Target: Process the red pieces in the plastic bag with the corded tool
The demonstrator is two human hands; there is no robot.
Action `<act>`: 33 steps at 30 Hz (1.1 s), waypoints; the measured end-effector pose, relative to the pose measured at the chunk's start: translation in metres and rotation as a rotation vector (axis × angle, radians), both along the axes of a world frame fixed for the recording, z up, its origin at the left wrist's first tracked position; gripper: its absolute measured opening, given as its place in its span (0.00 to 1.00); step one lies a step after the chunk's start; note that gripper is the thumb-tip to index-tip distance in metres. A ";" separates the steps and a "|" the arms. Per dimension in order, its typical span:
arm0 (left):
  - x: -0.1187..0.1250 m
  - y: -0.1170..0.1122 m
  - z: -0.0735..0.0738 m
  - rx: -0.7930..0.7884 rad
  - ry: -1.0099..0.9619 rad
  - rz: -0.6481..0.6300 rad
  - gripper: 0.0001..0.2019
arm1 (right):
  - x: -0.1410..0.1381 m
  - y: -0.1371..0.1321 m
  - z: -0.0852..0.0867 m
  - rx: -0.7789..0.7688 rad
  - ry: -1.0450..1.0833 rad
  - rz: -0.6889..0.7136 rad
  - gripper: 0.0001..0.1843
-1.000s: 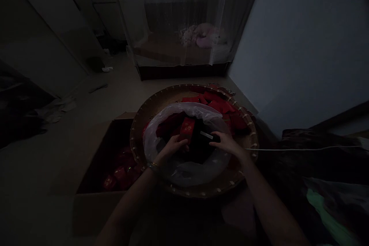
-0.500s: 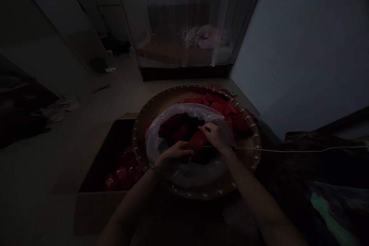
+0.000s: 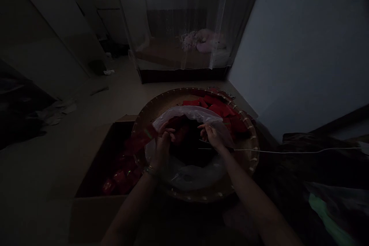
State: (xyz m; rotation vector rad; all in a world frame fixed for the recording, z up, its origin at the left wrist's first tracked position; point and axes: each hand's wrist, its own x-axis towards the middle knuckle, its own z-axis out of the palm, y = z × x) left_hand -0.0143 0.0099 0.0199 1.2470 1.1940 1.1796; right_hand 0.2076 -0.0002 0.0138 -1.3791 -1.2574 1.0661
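My left hand (image 3: 164,138) holds a red packet (image 3: 141,138) with a small greenish mark. The packet sticks out leftward over the basket rim and the cardboard box, blurred by motion. My right hand (image 3: 210,135) hovers over the mouth of a translucent plastic bag (image 3: 184,175), its fingers curled; whether something small is between them is too dark to see. A thin pale cord (image 3: 282,152) runs in from the right past my right wrist, and a short pale line shows below the fingers. Dark red items lie inside the bag, which rests in a round woven basket (image 3: 254,150).
More red packets (image 3: 219,105) are heaped at the basket's far right. To the left stands an open cardboard box (image 3: 95,203) with shiny red items (image 3: 119,178) in it. A netted bed (image 3: 173,54) is behind, a wall (image 3: 305,46) at right, dark cloth (image 3: 300,165) at lower right.
The red packet has gone from between both hands over the bag to the left, with my left hand. My right hand has let go of it and stays nearly in place.
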 end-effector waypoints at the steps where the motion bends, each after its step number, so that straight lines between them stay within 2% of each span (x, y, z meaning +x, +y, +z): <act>1: 0.000 0.002 -0.002 0.061 -0.012 0.084 0.15 | -0.002 0.000 -0.002 -0.008 -0.006 0.014 0.33; 3: 0.003 0.003 -0.008 0.141 0.119 0.093 0.13 | -0.005 -0.001 -0.005 -0.032 -0.040 0.049 0.32; 7: 0.009 -0.001 -0.015 0.341 0.721 -0.010 0.09 | -0.007 -0.002 -0.011 -0.074 -0.180 0.160 0.28; 10: 0.010 -0.006 -0.013 0.304 1.109 -0.063 0.09 | -0.008 -0.003 -0.015 -0.102 -0.270 0.232 0.26; 13: 0.010 -0.010 -0.011 0.255 1.305 -0.078 0.09 | -0.008 -0.004 -0.019 -0.080 -0.345 0.272 0.25; 17: 0.013 -0.011 -0.012 0.247 1.349 -0.088 0.10 | -0.008 -0.005 -0.022 -0.020 -0.444 0.318 0.24; 26: 0.014 -0.009 -0.019 0.247 1.299 -0.119 0.10 | -0.012 -0.011 -0.022 0.046 -0.549 0.373 0.17; 30: 0.012 -0.007 -0.017 0.385 1.224 -0.126 0.12 | -0.014 -0.011 -0.019 0.220 -0.600 0.245 0.14; 33: 0.014 -0.007 -0.011 0.543 1.047 -0.175 0.11 | -0.014 -0.011 -0.013 0.423 -0.723 0.125 0.20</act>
